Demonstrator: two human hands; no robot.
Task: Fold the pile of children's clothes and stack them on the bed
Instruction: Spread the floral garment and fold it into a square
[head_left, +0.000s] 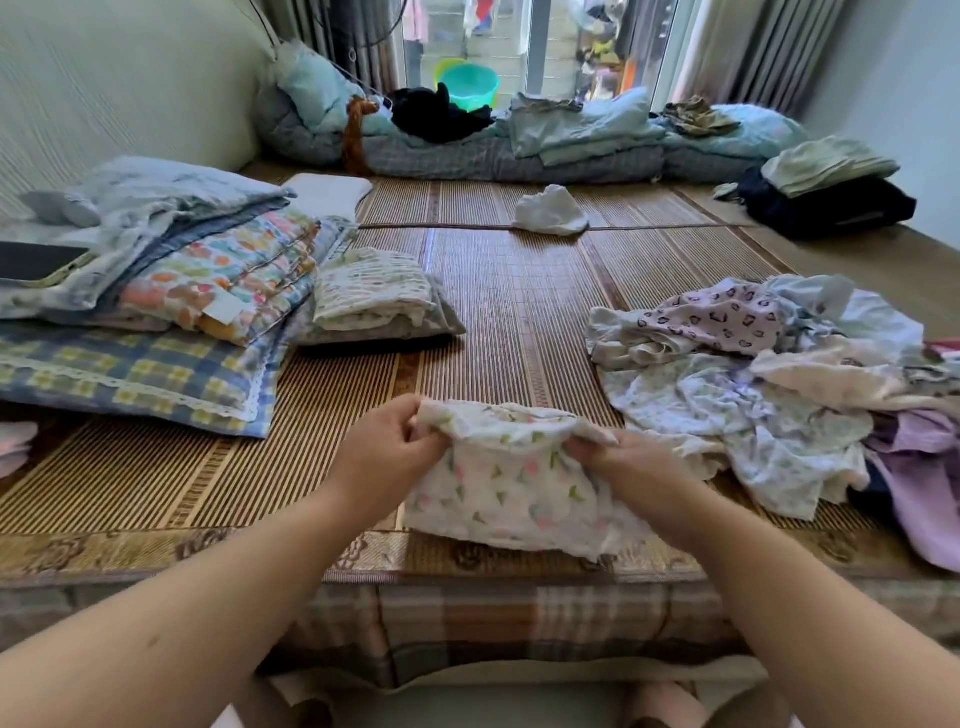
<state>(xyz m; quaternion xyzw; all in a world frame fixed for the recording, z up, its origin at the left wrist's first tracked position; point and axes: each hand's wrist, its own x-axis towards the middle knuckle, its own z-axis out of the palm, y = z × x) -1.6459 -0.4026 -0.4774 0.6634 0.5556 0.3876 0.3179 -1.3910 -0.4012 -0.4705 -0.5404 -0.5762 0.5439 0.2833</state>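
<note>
A small white garment with pink and green print (511, 483) lies at the near edge of the bed's bamboo mat (519, 312). My left hand (387, 449) pinches its upper left corner. My right hand (621, 454) grips its upper right edge. The top edge is lifted and bunched between both hands. To the right sits the unfolded pile of children's clothes (789, 384), with a heart-print piece on top. A small folded stack (374, 296) rests left of centre on the mat.
Pillows and folded blankets (171, 291) with a phone (41, 262) on top fill the left side. A white cloth (550, 210) lies farther back. Dark and green folded clothes (826, 192) sit at the back right, bedding (571, 135) along the window.
</note>
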